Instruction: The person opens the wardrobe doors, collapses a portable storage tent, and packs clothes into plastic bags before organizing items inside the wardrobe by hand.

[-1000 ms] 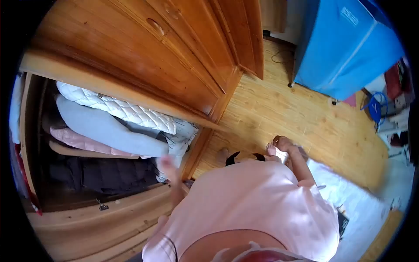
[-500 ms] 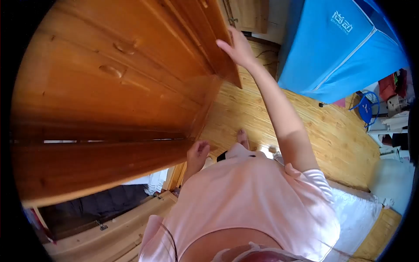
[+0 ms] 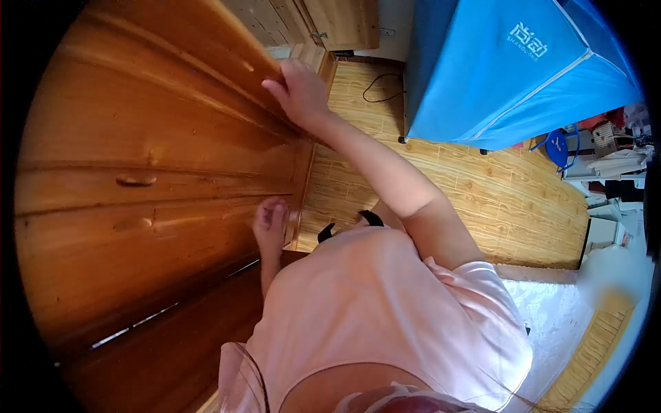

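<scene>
My right hand (image 3: 301, 93) grips the free edge of an orange-brown wooden wardrobe door (image 3: 234, 41), thumb on the near face, the other fingers partly hidden at the edge. My left hand (image 3: 270, 219) is low in front of the wooden wardrobe (image 3: 89, 179), fingers loosely curled and slightly blurred, with nothing visible in it. Between the hands and to the left run panels with small recessed handles (image 3: 135, 181). A thin bright gap (image 3: 131, 329) shows between panels at lower left.
A blue fabric cabinet (image 3: 468, 76) stands at upper right on the wood floor (image 3: 475, 199). Beyond it are a blue chair (image 3: 559, 148) and piled items. A pale wooden door (image 3: 348, 24) and a black cable (image 3: 380, 89) are at the top. White cloth (image 3: 551, 310) lies at lower right.
The door has swung left with my right hand on its edge. My left hand has shifted left and up. The opening with dark cloth at lower left is now out of sight.
</scene>
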The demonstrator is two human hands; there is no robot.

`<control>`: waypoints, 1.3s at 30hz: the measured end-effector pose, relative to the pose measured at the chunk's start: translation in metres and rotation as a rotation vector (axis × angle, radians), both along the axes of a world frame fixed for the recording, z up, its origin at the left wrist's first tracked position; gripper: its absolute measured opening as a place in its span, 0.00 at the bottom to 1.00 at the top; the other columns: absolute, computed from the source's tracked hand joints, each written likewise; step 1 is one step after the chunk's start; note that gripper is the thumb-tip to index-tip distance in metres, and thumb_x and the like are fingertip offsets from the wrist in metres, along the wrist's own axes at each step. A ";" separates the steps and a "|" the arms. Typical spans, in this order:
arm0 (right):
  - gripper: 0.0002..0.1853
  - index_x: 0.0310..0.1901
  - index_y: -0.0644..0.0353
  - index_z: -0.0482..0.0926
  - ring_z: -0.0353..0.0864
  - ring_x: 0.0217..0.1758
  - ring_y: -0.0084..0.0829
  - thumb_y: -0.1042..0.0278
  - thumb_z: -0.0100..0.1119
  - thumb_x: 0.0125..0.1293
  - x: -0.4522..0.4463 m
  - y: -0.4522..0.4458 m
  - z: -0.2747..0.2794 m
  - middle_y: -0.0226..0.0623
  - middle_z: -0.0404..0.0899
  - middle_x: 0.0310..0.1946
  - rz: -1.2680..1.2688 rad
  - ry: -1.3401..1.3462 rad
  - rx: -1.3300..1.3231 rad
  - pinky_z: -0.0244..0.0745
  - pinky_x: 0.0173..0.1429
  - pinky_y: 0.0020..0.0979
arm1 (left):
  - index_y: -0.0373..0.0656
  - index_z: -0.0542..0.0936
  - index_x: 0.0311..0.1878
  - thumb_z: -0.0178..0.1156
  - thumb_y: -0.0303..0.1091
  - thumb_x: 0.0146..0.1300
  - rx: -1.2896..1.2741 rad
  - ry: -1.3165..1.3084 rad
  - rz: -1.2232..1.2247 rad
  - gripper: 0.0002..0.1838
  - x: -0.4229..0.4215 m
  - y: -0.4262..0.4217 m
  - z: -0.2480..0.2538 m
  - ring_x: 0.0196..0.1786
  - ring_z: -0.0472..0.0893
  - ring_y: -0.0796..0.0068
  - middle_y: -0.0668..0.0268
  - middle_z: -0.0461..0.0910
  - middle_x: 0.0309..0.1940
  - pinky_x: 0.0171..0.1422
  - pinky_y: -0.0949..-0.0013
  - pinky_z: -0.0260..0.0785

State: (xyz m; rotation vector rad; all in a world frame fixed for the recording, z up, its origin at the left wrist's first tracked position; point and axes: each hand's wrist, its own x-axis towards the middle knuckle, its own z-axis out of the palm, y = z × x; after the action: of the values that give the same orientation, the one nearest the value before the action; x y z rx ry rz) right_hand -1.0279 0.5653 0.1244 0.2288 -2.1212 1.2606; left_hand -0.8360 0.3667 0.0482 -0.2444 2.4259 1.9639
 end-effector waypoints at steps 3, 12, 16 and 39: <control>0.19 0.40 0.63 0.70 0.69 0.40 0.48 0.55 0.58 0.57 -0.008 0.007 -0.003 0.47 0.70 0.36 0.027 0.075 0.006 0.66 0.42 0.42 | 0.36 0.71 0.49 0.52 0.26 0.63 -0.102 0.118 0.070 0.11 -0.041 0.013 0.026 0.44 0.74 0.77 0.63 0.75 0.42 0.51 0.73 0.67; 0.24 0.47 0.60 0.70 0.70 0.43 0.44 0.60 0.64 0.51 -0.035 0.032 -0.010 0.44 0.69 0.39 0.429 0.163 0.011 0.70 0.41 0.39 | 0.37 0.46 0.68 0.62 0.37 0.54 -0.395 0.778 0.153 0.44 -0.157 0.130 0.183 0.67 0.56 0.58 0.52 0.51 0.66 0.70 0.58 0.43; 0.24 0.47 0.60 0.69 0.70 0.46 0.44 0.62 0.64 0.49 -0.043 0.038 -0.009 0.44 0.68 0.44 0.577 0.120 0.002 0.69 0.46 0.41 | 0.32 0.36 0.67 0.63 0.30 0.51 -0.671 0.765 0.384 0.50 -0.193 0.178 0.196 0.67 0.49 0.57 0.45 0.43 0.65 0.70 0.58 0.39; 0.21 0.37 0.60 0.79 0.77 0.42 0.45 0.49 0.49 0.56 0.003 0.336 -0.332 0.47 0.78 0.38 0.929 -1.171 1.094 0.72 0.44 0.44 | 0.30 0.34 0.67 0.51 0.31 0.60 -0.524 0.729 0.646 0.42 -0.214 0.176 0.160 0.71 0.37 0.56 0.46 0.34 0.69 0.71 0.60 0.29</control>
State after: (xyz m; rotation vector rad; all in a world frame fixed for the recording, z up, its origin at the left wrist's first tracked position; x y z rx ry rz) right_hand -1.0253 0.9008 -0.2081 1.3076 -3.8353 0.3706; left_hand -1.0496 0.5422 0.2086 -0.4163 3.7271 1.7363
